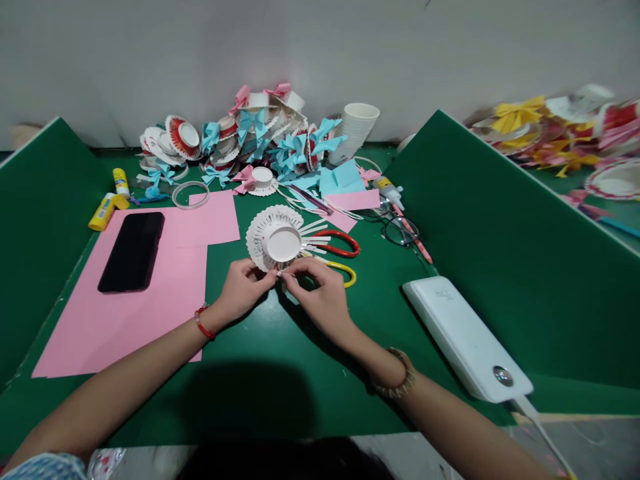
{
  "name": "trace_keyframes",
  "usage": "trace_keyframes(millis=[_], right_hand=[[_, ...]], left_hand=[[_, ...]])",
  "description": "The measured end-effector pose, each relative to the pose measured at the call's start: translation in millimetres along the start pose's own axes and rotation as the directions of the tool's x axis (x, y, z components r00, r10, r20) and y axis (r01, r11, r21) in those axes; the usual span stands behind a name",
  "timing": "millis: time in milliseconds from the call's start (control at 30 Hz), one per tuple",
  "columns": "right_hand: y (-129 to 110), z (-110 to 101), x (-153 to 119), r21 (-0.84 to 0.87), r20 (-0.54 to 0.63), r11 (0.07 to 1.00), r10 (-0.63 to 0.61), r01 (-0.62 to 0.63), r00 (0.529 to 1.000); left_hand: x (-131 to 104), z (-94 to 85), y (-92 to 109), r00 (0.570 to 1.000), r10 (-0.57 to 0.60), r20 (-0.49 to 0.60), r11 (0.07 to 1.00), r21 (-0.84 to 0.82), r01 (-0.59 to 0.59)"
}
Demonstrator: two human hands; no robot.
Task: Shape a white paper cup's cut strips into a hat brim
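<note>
A white paper cup, its side cut into strips that fan out round the base, sits in front of me with the base facing up. Much of the fan at the left is folded into a frilled rim, while several strips at the right stick out straight. My left hand pinches the near edge of the fan. Right beside it, my right hand has thumb and fingertips closed on a strip at the same edge. Scissors with one red and one yellow handle lie just right of the cup, partly under the strips.
Pink paper sheets and a black phone lie at the left, with glue sticks behind. Finished cup crafts with bows and stacked cups line the wall. Glasses and a white power bank are at the right, beside a green partition.
</note>
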State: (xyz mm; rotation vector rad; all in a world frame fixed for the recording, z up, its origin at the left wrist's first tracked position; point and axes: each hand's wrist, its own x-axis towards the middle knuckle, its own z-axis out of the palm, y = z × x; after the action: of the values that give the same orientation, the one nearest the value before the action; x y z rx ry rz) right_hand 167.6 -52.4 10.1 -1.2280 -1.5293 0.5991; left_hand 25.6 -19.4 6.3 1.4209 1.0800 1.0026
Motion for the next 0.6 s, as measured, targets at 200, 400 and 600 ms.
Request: trace_keyframes(millis=[200,400,600], right_hand=[[-0.2,2.9,-0.9,0.041,-0.019,0.994,0.102,-0.101,0.995],[0.8,3.0,-0.6,0.097,-0.017,0.984,0.149,-0.147,0.989],[3.3,1.4,-0.7,0.127,-0.021,0.981,0.148,-0.144,0.989]], left_hand=[[-0.7,-0.2,-1.8,0.999,0.034,0.001,0.997,0.071,-0.034],[-4.0,0.3,-1.7,0.998,0.061,-0.005,0.996,0.071,-0.061],[-5.1,0.8,-6.8,0.997,0.077,0.014,0.994,0.082,-0.078]])
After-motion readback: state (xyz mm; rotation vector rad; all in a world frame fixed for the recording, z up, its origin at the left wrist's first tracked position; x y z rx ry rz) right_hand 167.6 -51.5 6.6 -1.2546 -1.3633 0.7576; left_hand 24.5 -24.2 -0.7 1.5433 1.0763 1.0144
